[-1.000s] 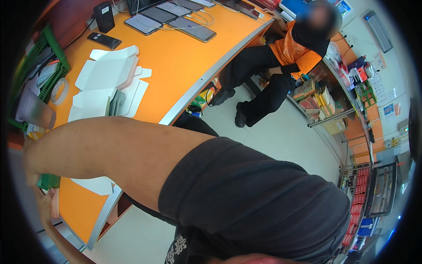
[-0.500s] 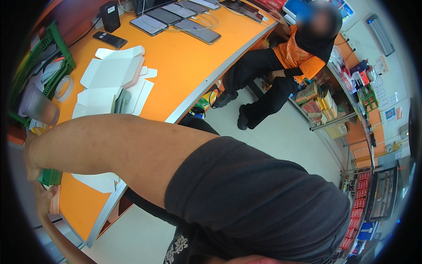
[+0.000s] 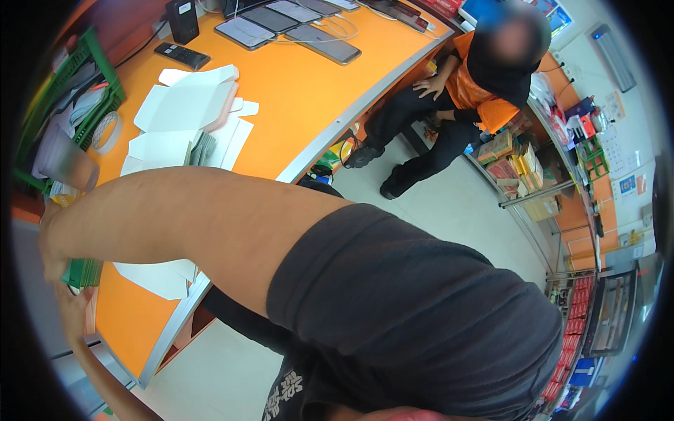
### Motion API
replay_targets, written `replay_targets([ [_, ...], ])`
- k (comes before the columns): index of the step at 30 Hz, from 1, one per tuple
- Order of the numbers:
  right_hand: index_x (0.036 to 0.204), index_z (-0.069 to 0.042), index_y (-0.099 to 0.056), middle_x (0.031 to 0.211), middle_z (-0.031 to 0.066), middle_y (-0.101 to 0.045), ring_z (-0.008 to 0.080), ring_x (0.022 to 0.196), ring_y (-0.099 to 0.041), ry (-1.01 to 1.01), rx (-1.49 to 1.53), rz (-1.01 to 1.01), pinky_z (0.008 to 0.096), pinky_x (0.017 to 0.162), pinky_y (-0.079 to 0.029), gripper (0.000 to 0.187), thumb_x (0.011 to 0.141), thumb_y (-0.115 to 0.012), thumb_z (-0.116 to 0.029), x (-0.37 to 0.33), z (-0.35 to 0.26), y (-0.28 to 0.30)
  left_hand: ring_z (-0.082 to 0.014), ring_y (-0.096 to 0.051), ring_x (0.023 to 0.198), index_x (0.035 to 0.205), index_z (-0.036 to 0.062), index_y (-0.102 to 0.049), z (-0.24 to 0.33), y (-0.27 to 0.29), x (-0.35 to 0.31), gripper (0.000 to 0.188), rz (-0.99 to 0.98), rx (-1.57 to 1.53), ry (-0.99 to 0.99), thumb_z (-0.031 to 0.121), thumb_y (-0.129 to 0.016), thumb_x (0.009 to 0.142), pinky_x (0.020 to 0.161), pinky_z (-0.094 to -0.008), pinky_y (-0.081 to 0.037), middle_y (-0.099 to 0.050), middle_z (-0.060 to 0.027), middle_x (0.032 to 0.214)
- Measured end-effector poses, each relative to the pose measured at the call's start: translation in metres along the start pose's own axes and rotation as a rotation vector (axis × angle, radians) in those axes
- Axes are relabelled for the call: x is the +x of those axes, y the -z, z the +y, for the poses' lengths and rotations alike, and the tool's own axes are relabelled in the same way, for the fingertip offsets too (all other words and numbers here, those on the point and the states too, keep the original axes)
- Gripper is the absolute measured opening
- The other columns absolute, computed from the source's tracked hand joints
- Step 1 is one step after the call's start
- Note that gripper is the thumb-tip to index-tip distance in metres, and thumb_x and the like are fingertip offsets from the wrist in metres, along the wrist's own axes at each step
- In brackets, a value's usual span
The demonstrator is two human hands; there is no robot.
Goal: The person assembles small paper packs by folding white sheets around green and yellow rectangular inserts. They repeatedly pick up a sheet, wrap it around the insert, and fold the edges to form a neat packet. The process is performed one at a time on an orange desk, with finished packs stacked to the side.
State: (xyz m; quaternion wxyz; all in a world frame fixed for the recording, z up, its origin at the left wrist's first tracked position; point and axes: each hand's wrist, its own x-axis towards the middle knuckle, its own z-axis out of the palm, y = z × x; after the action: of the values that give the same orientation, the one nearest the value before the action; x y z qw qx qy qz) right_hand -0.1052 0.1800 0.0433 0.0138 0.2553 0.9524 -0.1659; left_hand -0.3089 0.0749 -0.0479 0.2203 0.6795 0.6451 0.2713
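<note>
Bare and bent at the elbow, my right arm (image 3: 189,210) reaches across the orange table to the far left. Its hand (image 3: 52,242) is at the picture's rim, just beside a green stack of flat pieces (image 3: 86,272) near the table's left end. My left hand (image 3: 72,312) rises from below and lies against the near side of this stack, close under the right hand. The fingers of both hands are mostly hidden or blurred at the rim, so their grip cannot be made out. Behind my right arm lie unfolded white cardboard boxes (image 3: 165,151), with a bundle of greenish slips (image 3: 203,149) on them.
A clear plastic cup (image 3: 70,165), a tape roll (image 3: 107,133) and a green basket of papers (image 3: 105,105) stand at left. Several phones (image 3: 324,43) and a remote (image 3: 182,56) lie farther back. A person in an orange shirt (image 3: 467,88) sits beyond the table's edge (image 3: 365,105).
The view has shifted slightly. Both my hands remain by the green stack, a little closer together. The seated person's hand has moved from the table edge down to the thigh.
</note>
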Motion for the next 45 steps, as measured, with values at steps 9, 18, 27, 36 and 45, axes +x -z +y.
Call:
replay_targets([
  [9, 0.139, -0.015, -0.062, 0.138, 0.0123, -0.062, 0.0320, 0.132, -0.054, 0.020, 0.004, 0.076, 0.0537, 0.109, -0.034, 0.065, 0.093, -0.041, -0.057, -0.006, 0.000, -0.002, -0.0313, -0.047, 0.130, 0.145, 0.0022, -0.042, 0.025, -0.008, -0.007, 0.079, 0.065, 0.202, -0.003, 0.029, -0.072, 0.077, 0.112, -0.0411, -0.034, -0.052, -0.0195, 0.137],
  [18, 0.140, -0.015, -0.061, 0.139, 0.0115, -0.061, 0.0304, 0.133, -0.053, -0.030, 0.022, 0.069, 0.0520, 0.112, -0.034, 0.068, 0.094, -0.041, -0.060, -0.002, -0.002, -0.004, -0.0262, -0.044, 0.135, 0.150, 0.0006, -0.039, -0.065, 0.022, 0.002, 0.074, 0.014, -0.395, 0.036, 0.042, -0.061, 0.093, 0.114, -0.0373, -0.032, -0.050, -0.0151, 0.143],
  [27, 0.140, -0.014, -0.061, 0.138, 0.0116, -0.062, 0.0300, 0.133, -0.054, -0.050, -0.041, 0.039, 0.0505, 0.113, -0.033, 0.067, 0.094, -0.042, -0.059, 0.002, -0.003, -0.001, -0.0264, -0.043, 0.137, 0.149, -0.0012, -0.042, -0.076, 0.010, 0.019, 0.060, 0.135, -0.582, 0.342, 0.043, -0.041, 0.108, 0.115, -0.0354, -0.031, -0.049, -0.0164, 0.146],
  [36, 0.141, -0.014, -0.060, 0.140, 0.0113, -0.061, 0.0299, 0.134, -0.053, -0.038, 0.004, 0.074, 0.0503, 0.112, -0.034, 0.069, 0.096, -0.040, -0.061, -0.001, -0.005, -0.003, -0.0257, -0.048, 0.130, 0.148, -0.0016, -0.043, -0.065, 0.005, 0.013, 0.062, 0.187, -0.501, 0.273, 0.047, -0.040, 0.108, 0.111, -0.0350, -0.034, -0.052, -0.0157, 0.141],
  [45, 0.141, -0.014, -0.061, 0.139, 0.0095, -0.062, 0.0302, 0.134, -0.053, 0.015, -0.039, 0.101, 0.0529, 0.112, -0.031, 0.069, 0.095, -0.039, -0.060, 0.001, -0.001, -0.005, -0.0233, -0.051, 0.123, 0.146, -0.0013, -0.046, -0.062, 0.018, 0.020, 0.066, 0.095, -0.529, 0.376, 0.052, -0.039, 0.107, 0.108, -0.0341, -0.037, -0.054, -0.0138, 0.137],
])
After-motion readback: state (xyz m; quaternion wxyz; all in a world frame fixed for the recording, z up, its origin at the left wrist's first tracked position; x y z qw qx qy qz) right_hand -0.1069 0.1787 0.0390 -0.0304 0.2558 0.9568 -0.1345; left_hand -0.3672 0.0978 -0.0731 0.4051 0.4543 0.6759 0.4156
